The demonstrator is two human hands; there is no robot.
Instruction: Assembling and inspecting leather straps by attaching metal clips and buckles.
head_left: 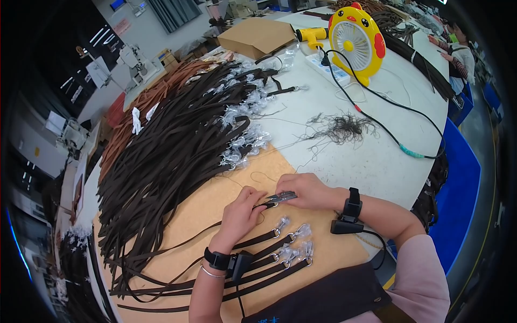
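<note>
Dark strap in work, over the near middle of the table; its end lies between the two hands, close to a metal ring. Left hand pinches the strap near that end, thumb against fingers. Right hand closes round small metal snips, blades pointing left, up against the strap end. Whether the blades touch the strap: cannot tell. Hands nearly meet. Each wrist bears a black band with a box; thin bracelet below the left one.

Underneath, a tan sheet on the white table. Just nearer than the hands, a row of finished-looking straps, side by side, ringed ends to the right, clasps in clear plastic.

Left and beyond: large heap of dark straps, many plastic-wrapped clasps along its right edge. Brown straps lie past it on the far left. Right of the heap, a loose tangle of dark thread.

Farther: open-looking carton; yellow chick-faced fan by a white power strip, black cable looping right. Blue bin at right, below table level. Far right, another person at the table's edge.
</note>
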